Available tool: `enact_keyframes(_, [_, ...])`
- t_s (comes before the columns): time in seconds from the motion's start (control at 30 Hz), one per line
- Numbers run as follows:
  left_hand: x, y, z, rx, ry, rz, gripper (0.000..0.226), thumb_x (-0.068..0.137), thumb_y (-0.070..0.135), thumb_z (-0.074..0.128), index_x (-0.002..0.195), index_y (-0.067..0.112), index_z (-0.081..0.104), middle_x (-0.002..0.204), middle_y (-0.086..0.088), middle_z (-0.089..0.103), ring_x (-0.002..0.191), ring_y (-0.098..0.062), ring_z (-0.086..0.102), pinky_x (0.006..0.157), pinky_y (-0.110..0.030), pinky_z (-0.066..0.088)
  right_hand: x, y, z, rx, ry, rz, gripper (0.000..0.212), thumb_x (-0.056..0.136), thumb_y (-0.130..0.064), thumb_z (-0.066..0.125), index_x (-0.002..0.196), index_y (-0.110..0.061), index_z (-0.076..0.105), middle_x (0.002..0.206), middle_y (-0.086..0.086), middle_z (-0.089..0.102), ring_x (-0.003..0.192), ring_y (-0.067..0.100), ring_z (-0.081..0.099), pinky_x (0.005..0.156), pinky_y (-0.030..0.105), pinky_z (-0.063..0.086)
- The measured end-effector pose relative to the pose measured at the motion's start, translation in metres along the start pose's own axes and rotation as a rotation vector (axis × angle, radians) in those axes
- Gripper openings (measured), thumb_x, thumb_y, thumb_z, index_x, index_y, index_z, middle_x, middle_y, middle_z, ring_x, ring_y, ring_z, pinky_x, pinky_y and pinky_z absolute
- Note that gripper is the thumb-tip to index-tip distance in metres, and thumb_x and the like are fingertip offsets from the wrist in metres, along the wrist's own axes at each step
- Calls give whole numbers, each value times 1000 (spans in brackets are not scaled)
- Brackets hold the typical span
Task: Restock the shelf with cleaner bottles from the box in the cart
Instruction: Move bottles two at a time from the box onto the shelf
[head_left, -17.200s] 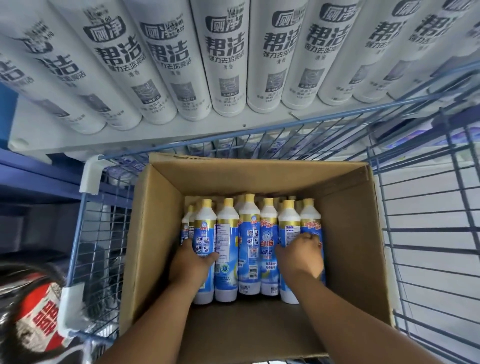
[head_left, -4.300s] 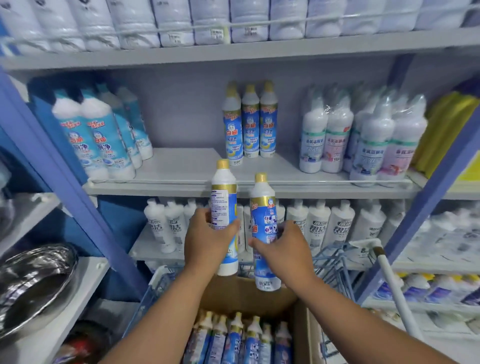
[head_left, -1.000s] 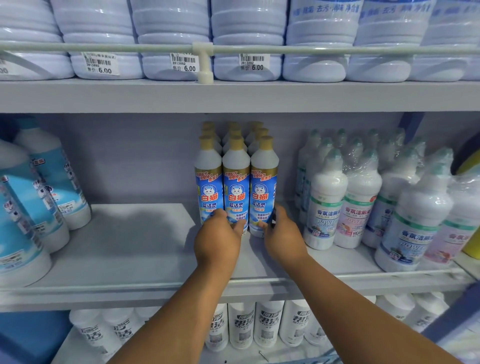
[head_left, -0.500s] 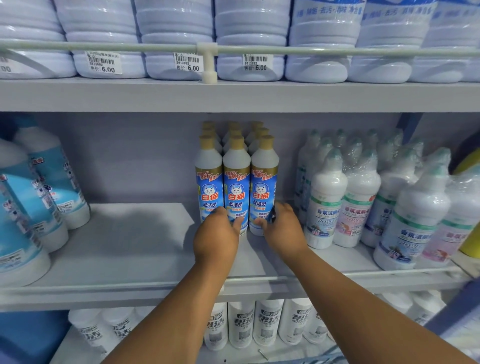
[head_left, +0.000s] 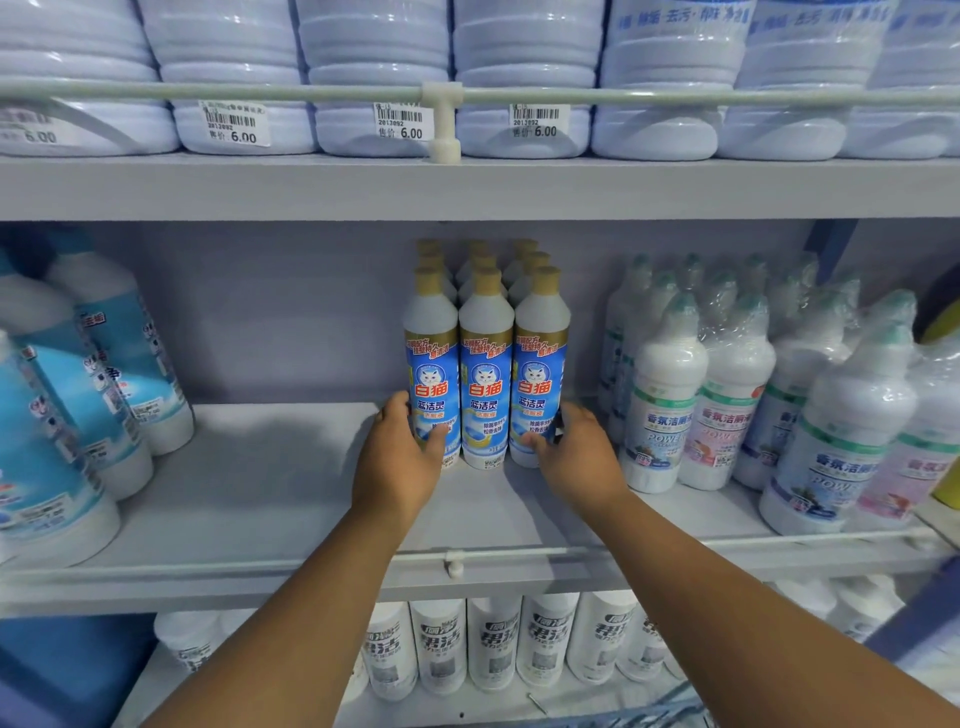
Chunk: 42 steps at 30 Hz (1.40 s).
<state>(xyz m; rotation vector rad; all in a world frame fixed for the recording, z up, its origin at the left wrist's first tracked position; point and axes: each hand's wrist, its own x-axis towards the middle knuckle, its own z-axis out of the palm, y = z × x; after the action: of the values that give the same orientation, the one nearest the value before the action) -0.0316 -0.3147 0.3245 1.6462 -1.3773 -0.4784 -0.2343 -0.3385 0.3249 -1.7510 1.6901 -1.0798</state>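
Observation:
Three rows of white cleaner bottles with gold caps and blue cat labels stand upright on the middle shelf (head_left: 260, 499). The front row has a left bottle (head_left: 430, 364), a middle bottle (head_left: 485, 374) and a right bottle (head_left: 540, 364), touching side by side. My left hand (head_left: 397, 462) wraps the lower part of the left bottle, thumb across its label. My right hand (head_left: 576, 457) grips the base of the right bottle from the right side. The box and the cart are out of view.
Shrink-wrapped white bottles (head_left: 665, 405) stand close to the right of the block. Blue-labelled bottles (head_left: 114, 364) stand at the far left, with bare shelf between. A thin rail (head_left: 454, 564) runs along the shelf's front edge. Large bottles (head_left: 374, 78) fill the shelf above, white bottles (head_left: 493, 644) the one below.
My left hand has slid from the front of the row to its left side, and my right hand has shifted to the right side. The bottles have stayed in place.

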Motion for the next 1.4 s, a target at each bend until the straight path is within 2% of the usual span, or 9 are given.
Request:
enact_keyframes(0.23, [3,-4,-5,2,-37,14,45,91,33,72,128,25,47,129,0,63,108,-19,68,85,-44,61,-15,-6,-4,-125,-58,52,43,90,-30,71,125,-10,55,123,10,60,108,23,60,82,25,41])
enact_keyframes(0.37, [-11,-1,-14,153,-66,-20,66,96,34,64,150,12,34,147,-12,46,132,-29,52,99,-41,51,-38,-22,-18,-288,-127,34,42,96,-31,62,128,-5,53,123,16,61,113,31,57,82,27,39])
enact_keyframes(0.43, [-25,3,-21,235,-119,-6,60,97,36,61,148,13,38,146,-12,47,132,-29,50,100,-39,48,-51,-32,-26,-362,-180,20,41,100,-35,55,128,-5,54,122,17,60,113,32,56,83,29,39])
enact_keyframes(0.53, [-54,10,-35,384,-176,74,51,96,46,57,141,21,52,148,-8,48,134,-27,47,108,-37,42,-75,-32,-38,-438,-212,-12,51,99,-46,49,137,-12,48,126,17,58,116,33,55,92,34,44])
enact_keyframes(0.6, [-66,13,-43,484,-210,111,59,97,50,53,149,25,45,158,-6,37,145,-26,33,115,-41,35,-88,-29,-39,-509,-213,-37,58,98,-49,47,143,-13,43,133,18,54,124,34,51,101,39,45])
enact_keyframes(0.7, [-107,24,-51,582,-232,133,66,97,52,52,156,26,35,165,-3,25,152,-21,19,120,-38,27,-128,-22,-51,-604,-253,-98,68,98,-52,46,152,-14,33,154,15,37,143,31,31,115,40,33])
enact_keyframes(0.83, [-169,31,-55,640,-218,151,67,95,56,51,153,24,43,164,-6,28,151,-24,22,121,-33,20,-180,-10,-68,-677,-316,-174,72,98,-56,42,157,-20,22,165,10,17,151,30,14,121,45,21])
enact_keyframes(1.1, [-273,33,-46,719,-276,111,61,99,52,50,154,28,40,164,-1,27,151,-23,23,119,-39,27,-271,22,-77,-692,-420,-187,73,100,-57,38,159,-21,16,167,8,7,153,30,7,122,48,16])
enact_keyframes(1.4, [-345,-25,-31,707,-452,-48,63,98,57,46,154,30,37,163,1,30,149,-22,28,116,-46,34,-342,76,-46,-658,-596,-96,75,100,-55,40,159,-20,11,167,9,5,153,30,3,123,49,12])
